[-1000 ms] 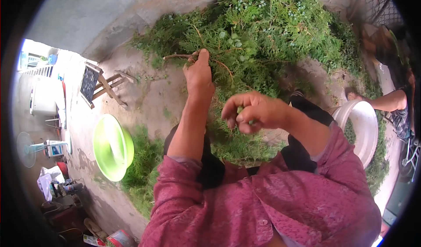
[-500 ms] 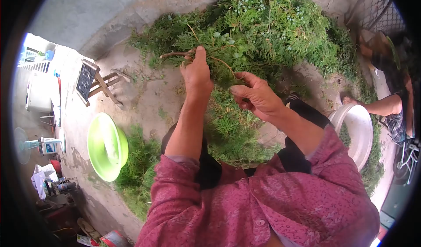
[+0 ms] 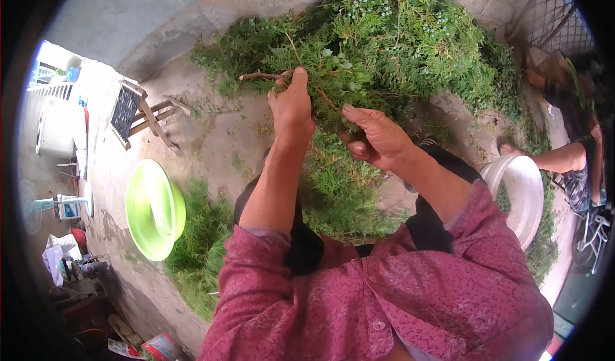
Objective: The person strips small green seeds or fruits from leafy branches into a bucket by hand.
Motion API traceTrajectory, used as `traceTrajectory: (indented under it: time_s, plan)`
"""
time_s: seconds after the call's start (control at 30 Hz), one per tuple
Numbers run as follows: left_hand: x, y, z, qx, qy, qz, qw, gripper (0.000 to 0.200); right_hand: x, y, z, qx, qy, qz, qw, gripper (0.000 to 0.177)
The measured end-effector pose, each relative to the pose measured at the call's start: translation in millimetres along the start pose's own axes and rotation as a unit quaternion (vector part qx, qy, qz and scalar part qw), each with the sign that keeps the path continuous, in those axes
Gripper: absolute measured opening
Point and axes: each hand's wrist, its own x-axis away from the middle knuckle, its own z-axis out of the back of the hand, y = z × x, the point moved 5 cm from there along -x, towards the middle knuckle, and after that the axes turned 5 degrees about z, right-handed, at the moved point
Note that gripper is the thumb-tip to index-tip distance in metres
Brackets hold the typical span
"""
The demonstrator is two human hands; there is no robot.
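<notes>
A thin brown branch with a few side twigs runs between my hands, above the green conifer cuttings. My left hand is closed round its thicker part, thumb on top, the cut end sticking out to the left. To the right and slightly lower, my right hand has its fingers curled and its thumb against the lower end of a side twig. A large heap of leafy cuttings with small bluish berries lies beyond my hands, and more cuttings lie between my legs.
A light green basin stands at the left beside more greenery. Behind it is a small wooden folding stool. A white tub stands at the right, near another person's leg. A concrete wall rises at the back.
My right thumb and fingers have shifted slightly along the side twig, toward the branch. The view has moved a little; my left hand keeps its hold.
</notes>
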Motion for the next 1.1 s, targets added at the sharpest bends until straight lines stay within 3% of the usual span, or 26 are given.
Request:
traceTrajectory:
  time_s: [0.13,0.3,0.53,0.63,0.7,0.73,0.8,0.9,1.03,1.1]
  plan:
    - [22.3,4.5,-14.2,0.078,-0.051,0.040,0.995,0.080,8.7,0.0,-8.3,-0.055,-0.046,-0.073,0.995,0.021]
    - [-1.5,-16.9,-2.6,0.018,0.025,0.056,0.998,0.081,25.2,3.1,-17.9,-0.031,-0.056,-0.105,0.992,0.031]
    - [13.1,-10.3,-14.3,0.042,0.027,0.044,0.998,0.071,31.2,0.8,-16.2,-0.050,-0.073,-0.145,0.985,0.031]
    - [13.9,-6.2,-14.3,-0.025,0.044,0.024,0.998,0.064,33.5,4.9,-16.2,-0.079,-0.112,-0.171,0.976,0.031]
    - [0.5,-14.8,-5.5,0.035,0.072,0.071,0.994,0.053,39.9,5.2,-15.7,-0.087,-0.134,-0.173,0.972,0.031]
    - [-0.1,-12.9,-2.1,0.036,0.074,0.071,0.994,0.053,49.1,7.0,-20.1,-0.060,-0.187,-0.191,0.962,0.029]
    - [1.9,-1.4,-2.7,0.156,0.033,0.064,0.985,0.014,52.2,8.1,-23.9,-0.034,-0.243,-0.207,0.947,0.026]
    - [11.9,2.0,-7.8,0.180,0.018,0.073,0.981,0.019,36.7,-7.6,-11.4,-0.028,-0.090,-0.101,0.990,0.017]
    - [7.8,-4.2,-16.1,0.265,-0.064,0.093,0.958,0.022,26.9,-29.9,0.5,0.122,-0.036,-0.002,0.992,0.011]
    - [9.9,-5.1,-18.7,0.256,-0.054,0.104,0.960,0.022,17.9,-29.4,8.4,0.161,-0.011,0.024,0.987,0.012]
